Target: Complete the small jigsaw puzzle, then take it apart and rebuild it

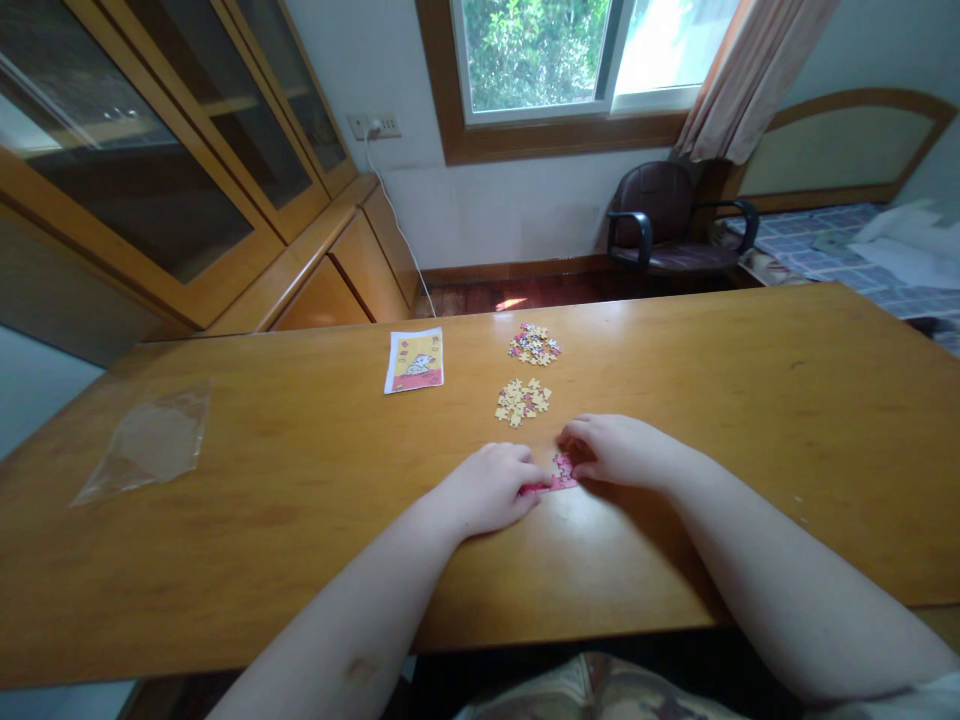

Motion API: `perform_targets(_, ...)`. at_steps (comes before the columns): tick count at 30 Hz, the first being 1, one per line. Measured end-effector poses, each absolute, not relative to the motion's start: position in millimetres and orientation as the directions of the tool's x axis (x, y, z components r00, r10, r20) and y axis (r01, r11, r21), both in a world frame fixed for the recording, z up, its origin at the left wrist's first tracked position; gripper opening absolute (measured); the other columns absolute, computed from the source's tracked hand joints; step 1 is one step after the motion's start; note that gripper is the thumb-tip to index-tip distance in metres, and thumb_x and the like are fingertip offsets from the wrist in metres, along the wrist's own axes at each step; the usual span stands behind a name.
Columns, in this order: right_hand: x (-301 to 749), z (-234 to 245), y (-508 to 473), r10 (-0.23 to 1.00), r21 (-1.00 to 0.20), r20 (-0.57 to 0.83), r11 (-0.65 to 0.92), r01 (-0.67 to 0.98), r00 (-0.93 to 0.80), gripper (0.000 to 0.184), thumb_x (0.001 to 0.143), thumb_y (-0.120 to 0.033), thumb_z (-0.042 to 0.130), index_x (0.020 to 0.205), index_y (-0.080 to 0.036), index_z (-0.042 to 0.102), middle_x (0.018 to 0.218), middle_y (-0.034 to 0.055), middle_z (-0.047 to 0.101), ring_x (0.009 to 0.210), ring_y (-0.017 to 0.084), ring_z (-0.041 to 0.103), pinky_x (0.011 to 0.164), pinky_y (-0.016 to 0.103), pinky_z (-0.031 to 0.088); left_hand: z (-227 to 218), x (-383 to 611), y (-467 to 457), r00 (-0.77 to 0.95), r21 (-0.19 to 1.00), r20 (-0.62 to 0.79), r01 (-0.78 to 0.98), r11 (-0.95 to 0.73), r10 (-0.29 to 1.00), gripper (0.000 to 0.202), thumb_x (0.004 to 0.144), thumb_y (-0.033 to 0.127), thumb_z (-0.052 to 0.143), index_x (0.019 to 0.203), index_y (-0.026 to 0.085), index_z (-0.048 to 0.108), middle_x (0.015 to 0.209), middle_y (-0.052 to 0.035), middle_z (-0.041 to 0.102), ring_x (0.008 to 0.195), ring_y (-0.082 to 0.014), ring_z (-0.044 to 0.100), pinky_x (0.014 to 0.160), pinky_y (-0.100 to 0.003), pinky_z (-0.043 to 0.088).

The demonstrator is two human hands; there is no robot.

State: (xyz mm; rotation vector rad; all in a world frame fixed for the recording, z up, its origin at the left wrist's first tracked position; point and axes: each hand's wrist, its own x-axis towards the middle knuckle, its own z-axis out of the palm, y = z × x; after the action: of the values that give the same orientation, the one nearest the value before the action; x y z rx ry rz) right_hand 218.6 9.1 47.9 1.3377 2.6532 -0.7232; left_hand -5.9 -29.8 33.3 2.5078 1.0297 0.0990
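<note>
A short strip of joined pink jigsaw puzzle pieces [562, 472] lies on the wooden table between my two hands. My left hand [499, 485] grips the strip's left end, thumb and fingers closed around it. From the right, my right hand [611, 448] bends its fingers in a pinch at the strip's other end; the piece under them is mostly hidden. Just beyond is a loose pile of mostly yellow puzzle pieces [523, 402]. Farther back sits a second pile of mixed yellow, pink and white pieces [534, 344].
A small picture sheet [415, 360] with a cartoon animal on yellow and pink lies left of the piles. A clear plastic bag [154, 440] rests at the table's left. Behind the table [300, 560] stand a glass-door cabinet [247, 180] and a dark armchair [660, 215].
</note>
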Motion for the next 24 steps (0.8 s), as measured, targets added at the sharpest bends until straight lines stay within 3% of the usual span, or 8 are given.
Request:
perform_targets(6,209,46,3,0.758,-0.335,-0.237,0.523,0.783,-0.608,0.030,0.080,-0.047,0.060,0.094,-0.020,0.062,0.092,0.0058,0.067,0.079,0.020,0.062,0.065,0.027,0.040,36,-3,-31,0.722,0.408,-0.100,0.657,-0.634,0.685,0.025,0.091,0.032,0.047,0.100,0.028,0.070,0.086,-0.0037,0.061,0.080,-0.0176,0.058,0.072,-0.029,0.043)
perform_targets(10,202,43,-2,0.747,-0.312,-0.237,0.548,0.777,-0.622,0.028,0.080,-0.048,0.060,0.086,-0.020,0.060,0.085,0.0045,0.066,0.073,0.018,0.060,0.060,0.026,0.037,40,-5,-30,0.714,0.419,-0.087,0.659,-0.625,0.694,0.023,0.090,0.033,0.048,0.104,0.028,0.066,0.091,-0.0035,0.062,0.085,-0.0183,0.059,0.077,-0.030,0.044)
perform_targets(15,207,44,1,0.760,-0.339,-0.225,0.526,0.780,-0.610,0.038,0.074,-0.051,0.066,0.094,-0.020,0.060,0.094,0.0056,0.066,0.082,0.021,0.061,0.067,0.027,0.040,46,-19,-25,0.547,0.346,-0.089,0.801,-0.489,0.833,0.035,0.075,0.041,0.067,0.102,0.021,0.058,0.103,-0.0060,0.062,0.096,-0.0243,0.058,0.084,-0.036,0.045)
perform_targets(20,214,48,4,0.762,-0.355,-0.276,0.485,0.799,-0.585,0.055,0.061,-0.045,0.076,0.108,-0.021,0.059,0.107,0.0071,0.065,0.093,0.024,0.061,0.074,0.029,0.043,48,-26,-22,0.461,0.290,-0.219,0.872,-0.393,0.860,0.043,0.069,0.048,0.069,0.100,0.022,0.056,0.103,-0.0072,0.064,0.091,-0.0264,0.062,0.076,-0.035,0.047)
perform_targets(24,212,49,2,0.758,-0.356,-0.325,0.456,0.815,-0.566,0.051,0.065,-0.040,0.073,0.111,-0.022,0.058,0.102,0.0056,0.067,0.089,0.022,0.062,0.071,0.028,0.042,46,-21,-25,0.445,0.270,-0.298,0.888,-0.373,0.845,0.040,0.071,0.044,0.066,0.103,0.024,0.054,0.094,-0.0050,0.068,0.083,-0.0257,0.065,0.066,-0.031,0.046)
